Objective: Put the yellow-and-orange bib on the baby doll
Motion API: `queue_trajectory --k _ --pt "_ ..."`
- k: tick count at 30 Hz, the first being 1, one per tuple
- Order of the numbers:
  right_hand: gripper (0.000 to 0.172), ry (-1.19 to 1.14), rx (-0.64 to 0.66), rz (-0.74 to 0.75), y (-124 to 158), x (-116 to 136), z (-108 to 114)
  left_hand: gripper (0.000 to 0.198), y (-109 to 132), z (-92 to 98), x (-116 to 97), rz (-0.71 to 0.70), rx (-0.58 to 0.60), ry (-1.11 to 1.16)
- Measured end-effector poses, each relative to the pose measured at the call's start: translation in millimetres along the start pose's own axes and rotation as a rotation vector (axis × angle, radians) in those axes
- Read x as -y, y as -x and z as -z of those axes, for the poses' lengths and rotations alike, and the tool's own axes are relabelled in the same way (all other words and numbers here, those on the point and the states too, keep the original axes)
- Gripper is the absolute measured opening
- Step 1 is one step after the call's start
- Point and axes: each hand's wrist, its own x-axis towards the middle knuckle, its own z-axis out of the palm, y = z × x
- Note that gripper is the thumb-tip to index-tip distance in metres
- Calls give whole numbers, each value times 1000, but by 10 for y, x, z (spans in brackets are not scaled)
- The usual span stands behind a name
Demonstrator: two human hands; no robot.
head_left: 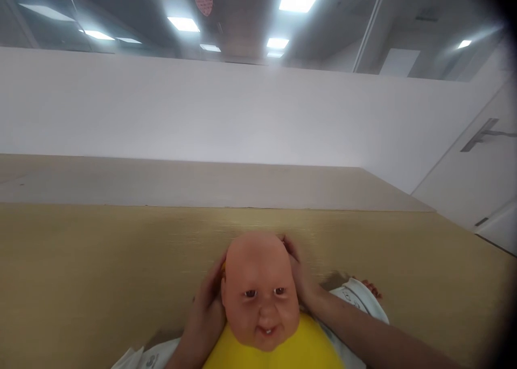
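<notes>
A baby doll lies on its back at the bottom centre, its bald head (257, 288) facing me. It wears something yellow (278, 355) over the chest and white sleeves (355, 299) at the sides. My left hand (207, 310) cups the left side of the doll's head, fingers curved against it. My right hand (298, 274) presses against the right side of the head, fingers wrapped over the top. A small doll hand (369, 288) pokes out of the white sleeve at the right.
The doll rests on a tan wooden tabletop (100, 283). Behind it runs a paler counter (181, 180) and a white wall (226, 110). A white door with a metal handle (480, 134) stands at the right. Ceiling lights glow above.
</notes>
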Motion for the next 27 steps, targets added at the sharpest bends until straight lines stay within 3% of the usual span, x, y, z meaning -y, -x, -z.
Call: queue_trajectory --k 3,8,14,21,27 --pt "25 105 33 -86 -99 13 99 55 -16 0 -35 42 6 75" --pt "11 668 296 -41 -235 182 328 58 -33 -4 -48 88 58 64" --pt "10 1106 361 -71 -234 327 396 63 -37 -20 -22 93 112 -8" --pt "11 1331 390 -85 -238 375 348 64 -58 7 110 119 136 -20" --pt "36 1397 415 -119 -248 331 279 66 -71 10 107 123 170 -33"
